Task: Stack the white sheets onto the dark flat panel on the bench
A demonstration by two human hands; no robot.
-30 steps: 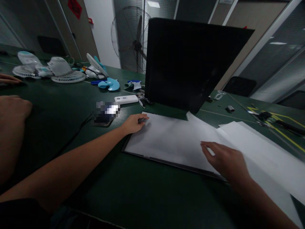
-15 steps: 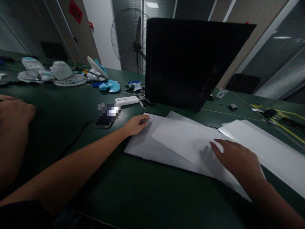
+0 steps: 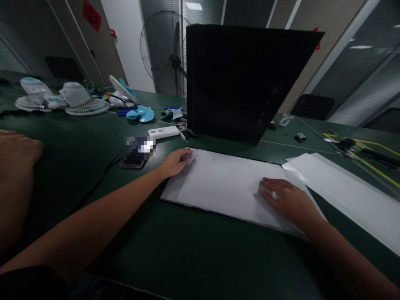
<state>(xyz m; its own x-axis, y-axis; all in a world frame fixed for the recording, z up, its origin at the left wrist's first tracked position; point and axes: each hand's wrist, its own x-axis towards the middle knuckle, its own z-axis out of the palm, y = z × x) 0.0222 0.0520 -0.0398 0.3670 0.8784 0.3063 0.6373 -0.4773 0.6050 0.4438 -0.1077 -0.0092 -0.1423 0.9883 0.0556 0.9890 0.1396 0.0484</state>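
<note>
A flat rectangular panel with a thin dark border lies on the green table, and a white sheet covers most of it. My left hand rests at the panel's left end, fingers stretched along the edge near the far corner. On the right part of the white sheet lies my right hand, its fingers apart and pressing lightly or hovering; which one I cannot tell. The sheet's right end reaches past the panel, under my right wrist. Beside it, more white sheets lie on the table.
A large black panel stands upright behind the work. To the left are a phone, a white handheld device, a blue fan blade and white fan parts. Another person's hand rests at the far left.
The white sheet, slanted across the panel before, now lies nearly in line with it. My right hand has moved left with the sheet; my left hand has stayed at the panel's left end.
</note>
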